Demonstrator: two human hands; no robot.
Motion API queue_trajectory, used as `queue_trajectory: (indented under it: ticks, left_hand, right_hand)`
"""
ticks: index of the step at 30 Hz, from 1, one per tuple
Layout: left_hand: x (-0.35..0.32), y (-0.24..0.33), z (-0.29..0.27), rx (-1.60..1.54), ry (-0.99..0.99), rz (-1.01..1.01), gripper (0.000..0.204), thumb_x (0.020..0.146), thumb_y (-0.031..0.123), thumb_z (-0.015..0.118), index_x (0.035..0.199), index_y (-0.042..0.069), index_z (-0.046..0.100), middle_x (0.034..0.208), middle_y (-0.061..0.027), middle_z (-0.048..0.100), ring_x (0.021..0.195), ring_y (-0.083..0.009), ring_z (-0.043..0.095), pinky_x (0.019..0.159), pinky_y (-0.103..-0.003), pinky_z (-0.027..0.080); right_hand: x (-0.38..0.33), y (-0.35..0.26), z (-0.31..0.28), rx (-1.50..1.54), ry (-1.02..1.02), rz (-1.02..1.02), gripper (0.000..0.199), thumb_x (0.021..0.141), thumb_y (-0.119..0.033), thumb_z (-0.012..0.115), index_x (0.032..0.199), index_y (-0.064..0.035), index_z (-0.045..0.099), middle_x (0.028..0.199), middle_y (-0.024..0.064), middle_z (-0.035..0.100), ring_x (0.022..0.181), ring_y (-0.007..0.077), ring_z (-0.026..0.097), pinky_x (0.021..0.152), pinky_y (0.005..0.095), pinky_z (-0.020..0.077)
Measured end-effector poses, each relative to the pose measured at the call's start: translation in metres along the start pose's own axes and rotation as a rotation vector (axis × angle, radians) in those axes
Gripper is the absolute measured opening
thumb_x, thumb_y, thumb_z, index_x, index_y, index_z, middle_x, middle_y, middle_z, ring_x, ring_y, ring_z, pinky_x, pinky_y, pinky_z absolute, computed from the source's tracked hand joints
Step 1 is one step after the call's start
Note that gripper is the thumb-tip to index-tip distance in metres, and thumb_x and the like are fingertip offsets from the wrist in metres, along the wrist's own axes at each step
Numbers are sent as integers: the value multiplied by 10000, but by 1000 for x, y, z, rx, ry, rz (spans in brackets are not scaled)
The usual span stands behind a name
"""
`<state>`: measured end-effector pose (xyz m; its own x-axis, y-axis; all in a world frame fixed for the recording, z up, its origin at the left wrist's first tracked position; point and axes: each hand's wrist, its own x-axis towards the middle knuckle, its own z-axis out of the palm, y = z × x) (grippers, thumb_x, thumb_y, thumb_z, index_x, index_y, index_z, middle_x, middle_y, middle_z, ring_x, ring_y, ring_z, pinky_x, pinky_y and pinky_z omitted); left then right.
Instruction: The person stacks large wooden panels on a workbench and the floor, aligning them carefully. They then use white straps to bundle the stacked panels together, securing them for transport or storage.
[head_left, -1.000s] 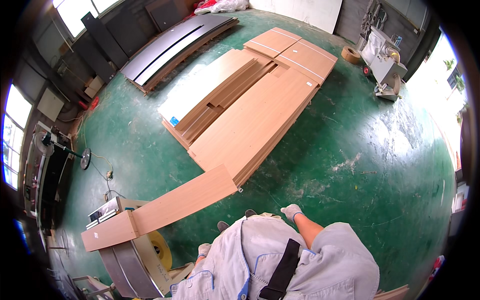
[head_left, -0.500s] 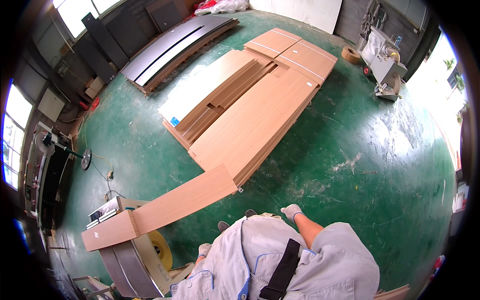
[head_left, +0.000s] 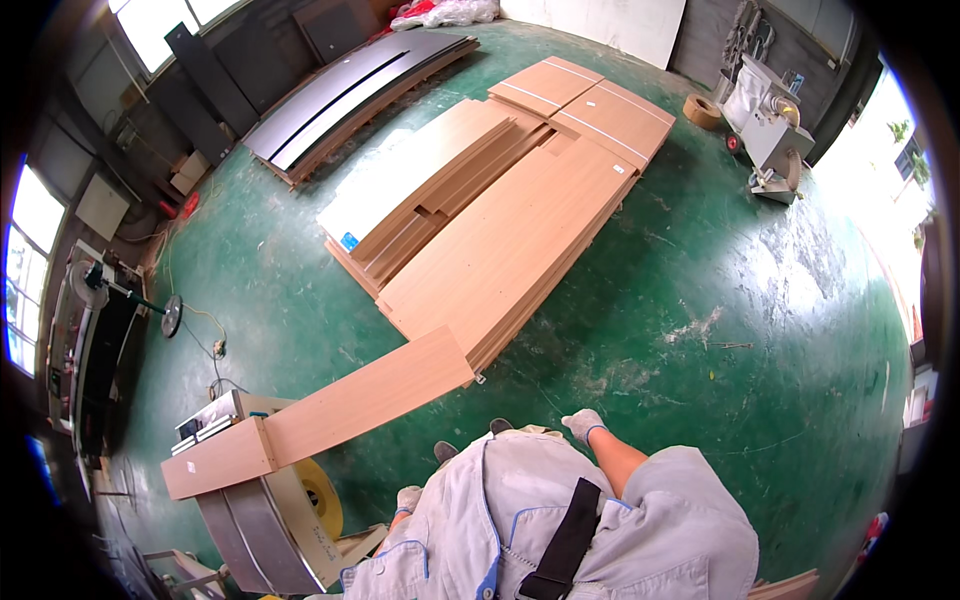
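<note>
My right hand (head_left: 582, 425), in a pale work glove, hangs in front of my right hip, over the green floor. It holds nothing, and its fingers are loosely apart. My left hand (head_left: 408, 499), also gloved, is low beside my left hip, partly covered by my grey work clothes; its fingers do not show clearly. Nearest to it lies a long wood-coloured board (head_left: 365, 398), one end on the stack of panels (head_left: 510, 235), the other by a machine (head_left: 262, 525). A shorter board (head_left: 220, 460) lies across that end, on top of the machine.
A yellow disc (head_left: 322, 498) sits at the machine's side. Dark panels (head_left: 355, 95) are stacked at the far left. A wheeled grey machine (head_left: 772, 140) and a tape roll (head_left: 701, 111) stand at the far right. Cables (head_left: 217, 350) run over the floor at left.
</note>
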<state>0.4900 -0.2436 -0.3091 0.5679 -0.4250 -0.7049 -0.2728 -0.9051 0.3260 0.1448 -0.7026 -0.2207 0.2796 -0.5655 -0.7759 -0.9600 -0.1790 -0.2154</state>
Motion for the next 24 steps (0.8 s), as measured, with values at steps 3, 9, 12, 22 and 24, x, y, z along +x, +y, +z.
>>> queue_trajectory:
  ticks: [3,9,12,22,24]
  left_hand:
    - [0,3,-2,35,13,31,498,895,575,639,838,102,782,830,-174,740,815,-333,738,706,-446,544]
    - [-4,0,0,30,-8,-4,489,891,567,647,855,99,786,837,-169,745,813,-326,738,709,-435,545]
    - [-21,17,-13,-67,19,12,481,892,561,644,864,103,788,856,-167,749,835,-333,739,720,-438,546]
    - [-23,8,-17,-164,51,46,511,914,580,583,865,113,786,912,-173,748,923,-373,725,798,-475,552]
    - [-17,1,-15,-152,56,88,504,918,574,580,850,117,782,903,-171,746,917,-377,722,788,-479,549]
  right_hand:
    - [10,9,10,-138,-18,-101,495,1065,-456,464,1141,-61,753,1140,228,737,1104,395,699,940,497,543]
    - [19,14,17,-50,-22,-79,574,1004,-531,556,1117,-6,759,1223,260,709,1197,401,659,1001,481,523]
    - [22,18,20,-20,-8,-50,567,999,-525,563,1119,-7,759,1227,261,707,1201,403,656,1006,479,522]
    - [32,22,28,-335,-2,-235,334,1063,-289,478,1246,-143,717,1080,188,750,1019,383,739,850,513,580]
    - [27,18,25,-302,-12,-211,337,1064,-291,477,1248,-142,717,1081,189,749,1021,384,738,852,516,580]
